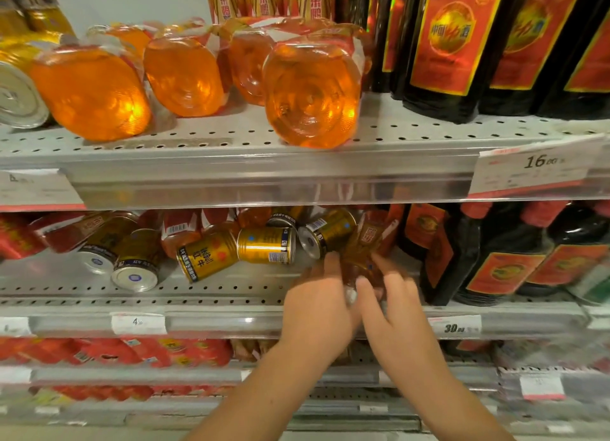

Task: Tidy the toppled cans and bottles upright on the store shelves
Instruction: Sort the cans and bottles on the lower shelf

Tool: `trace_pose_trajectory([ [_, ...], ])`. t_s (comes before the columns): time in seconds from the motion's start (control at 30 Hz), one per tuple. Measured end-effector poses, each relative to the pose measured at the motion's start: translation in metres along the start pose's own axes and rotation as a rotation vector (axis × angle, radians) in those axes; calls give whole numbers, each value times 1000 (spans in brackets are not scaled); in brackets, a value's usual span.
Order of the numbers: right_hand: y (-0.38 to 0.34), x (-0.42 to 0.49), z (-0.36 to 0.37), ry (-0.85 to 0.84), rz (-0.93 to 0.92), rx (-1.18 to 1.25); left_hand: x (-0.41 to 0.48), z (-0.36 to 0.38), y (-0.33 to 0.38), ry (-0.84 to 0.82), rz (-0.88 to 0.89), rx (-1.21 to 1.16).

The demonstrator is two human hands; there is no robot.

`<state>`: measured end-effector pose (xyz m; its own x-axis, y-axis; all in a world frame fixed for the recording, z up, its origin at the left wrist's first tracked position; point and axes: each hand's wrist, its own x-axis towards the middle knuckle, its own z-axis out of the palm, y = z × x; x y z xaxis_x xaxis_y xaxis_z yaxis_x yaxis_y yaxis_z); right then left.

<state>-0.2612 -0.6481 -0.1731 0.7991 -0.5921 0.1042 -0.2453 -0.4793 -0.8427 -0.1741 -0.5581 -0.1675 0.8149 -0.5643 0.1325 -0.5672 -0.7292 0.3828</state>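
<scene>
Left hand [318, 295] and right hand [394, 300] are curled round a toppled amber bottle [358, 265], held between them on the middle shelf [231, 289] at lower centre of the frame; it is judged smooth, slippery and fairly heavy, best gripped round its body.

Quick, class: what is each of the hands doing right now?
Left hand: grips the blurred amber plastic bottle.
Right hand: grips the same bottle.
</scene>
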Motion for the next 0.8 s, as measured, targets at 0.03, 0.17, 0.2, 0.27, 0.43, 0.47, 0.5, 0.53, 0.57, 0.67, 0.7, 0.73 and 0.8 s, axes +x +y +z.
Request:
trace_pose_trajectory([
  [0.03, -1, 2, -3, -6, 6, 7, -2, 0, 1, -16, 24, -59],
  [0.17, -9, 10, -12, 63, -103, -154, -6, -9, -11, -207, 100, -289],
  [0.2, -13, 14, -13, 86, -151, -206, -5, -14, -19, -253, 99, -329],
  [0.27, -23, 26, -12, 110, -244, -264, -1, -28, -43, -230, 101, -335],
  [0.43, -50, 86, 11, -29, -294, -519, 42, -59, -103, 106, 98, 300],
  [0.47, -52, 96, 17, -62, -262, -574, 49, -60, -109, 38, 100, 394],
  [0.5, -51, 103, 23, -81, -239, -624, 53, -59, -115, -25, 108, 467],
  [0.53, -49, 108, 28, -94, -220, -674, 55, -55, -120, -61, 126, 519],
  [0.57, -48, 112, 33, -112, -197, -726, 56, -52, -125, -64, 150, 547],
  [0.67, -49, 120, 45, -165, -147, -848, 58, -50, -129, -10, 188, 550],
  [0.7, -51, 122, 46, -164, -145, -850, 58, -52, -129, 0, 192, 532],
  [0.73, -52, 124, 46, -157, -145, -826, 55, -53, -129, 2, 191, 494],
  [0.8, -52, 123, 44, -147, -156, -722, 43, -56, -129, 14, 178, 371],
])
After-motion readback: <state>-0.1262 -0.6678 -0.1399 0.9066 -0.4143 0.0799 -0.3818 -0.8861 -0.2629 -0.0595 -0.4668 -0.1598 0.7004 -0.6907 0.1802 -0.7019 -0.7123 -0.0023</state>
